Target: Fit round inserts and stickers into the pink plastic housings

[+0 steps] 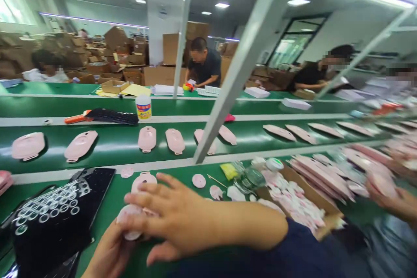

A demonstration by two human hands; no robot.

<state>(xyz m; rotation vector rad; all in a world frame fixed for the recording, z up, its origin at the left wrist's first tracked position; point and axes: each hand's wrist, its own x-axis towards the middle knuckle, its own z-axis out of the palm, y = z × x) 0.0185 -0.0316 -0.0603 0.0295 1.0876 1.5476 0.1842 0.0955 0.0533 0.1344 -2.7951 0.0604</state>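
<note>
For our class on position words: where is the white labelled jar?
In the head view, the white labelled jar stands left of centre, right of the black, orange-handled tool and beyond the pink pieces.

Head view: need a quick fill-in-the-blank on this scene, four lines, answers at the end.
1. The left hand holds a round piece whose color is ____.
2. The sheet bearing rows of rings is ____ in color.
3. The brush-like tool has a black end and an ____ handle.
4. In the picture, the labeled white tub stands just to the ____ of that tool.

Missing words: pink; black; orange; right.
</note>
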